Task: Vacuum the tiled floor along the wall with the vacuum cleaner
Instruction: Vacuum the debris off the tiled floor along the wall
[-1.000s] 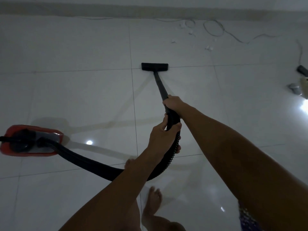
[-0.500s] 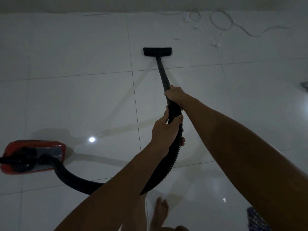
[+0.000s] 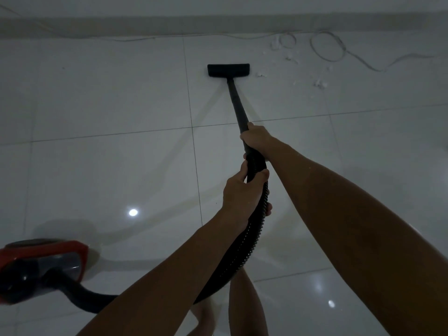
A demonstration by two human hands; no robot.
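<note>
Fingers (image 3: 263, 174) of the left hand (image 3: 242, 192) are curling round the ribbed hose (image 3: 257, 229), while the right hand (image 3: 257, 138) is gripping the black wand (image 3: 236, 103) just ahead. The floor nozzle (image 3: 228, 70) is lying flat on the tiled floor (image 3: 109, 98) near the wall (image 3: 169, 23), beside white debris (image 3: 320, 83) and a loose cable (image 3: 339, 49). The red vacuum cleaner (image 3: 41, 265) is sitting at lower left.

Glossy pale floor tiles (image 3: 97, 98) reflect small ceiling lights (image 3: 133, 212) in dim light. A low skirting (image 3: 218, 24) runs along the wall, where a thin cable (image 3: 339, 48) loops beside white scraps (image 3: 320, 83).
</note>
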